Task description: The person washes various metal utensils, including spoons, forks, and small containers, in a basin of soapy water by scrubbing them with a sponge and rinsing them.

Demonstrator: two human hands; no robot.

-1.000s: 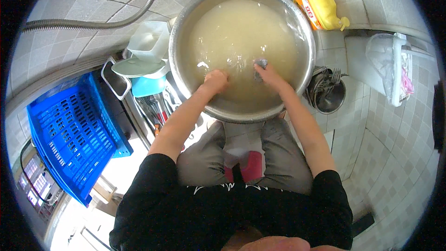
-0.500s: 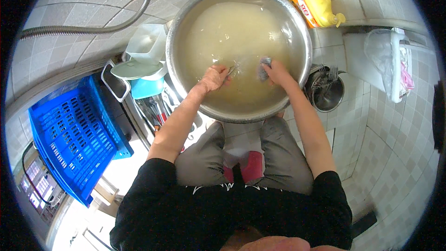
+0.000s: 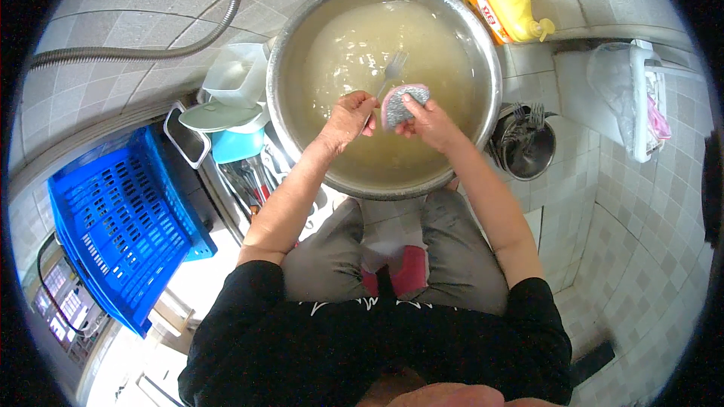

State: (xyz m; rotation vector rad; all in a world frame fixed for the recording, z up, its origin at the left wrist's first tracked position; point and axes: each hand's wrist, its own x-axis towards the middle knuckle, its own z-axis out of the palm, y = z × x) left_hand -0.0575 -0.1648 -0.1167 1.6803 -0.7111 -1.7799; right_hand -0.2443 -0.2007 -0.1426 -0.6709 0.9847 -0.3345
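Both hands have shifted in the last half second: one fork (image 3: pixel 394 65), its tines then down at the water, now shows clear above it, and one grey pad with a pink edge (image 3: pixel 411 98) has come leftward beside it.

At far left stands blue plastic crating (image 3: pixel 121 226); how many crates are nested I cannot tell. One ribbed metal hose (image 3: pixel 136 50) curves above it. Next come one rectangular steel tray (image 3: pixel 183 136), one pale green lid-like piece (image 3: pixel 215 115), one translucent tub (image 3: pixel 232 71) and one turquoise container (image 3: pixel 238 145), with several utensils (image 3: pixel 255 179) below, too crowded to count.

One large steel basin (image 3: pixel 276 83) of cloudy water fills the middle. Over it, the left hand (image 3: pixel 349 120) grips the fork's handle, tines pointing away from the person; the right hand (image 3: pixel 430 124) clasps the pad, thumb on its grey face. Whether pad and fork touch I cannot tell.

To the right sit one yellow bottle (image 3: pixel 516 11), one steel pot (image 3: pixel 534 164) with at least two forks (image 3: pixel 537 115) standing in it, and one white bin (image 3: pixel 641 117).
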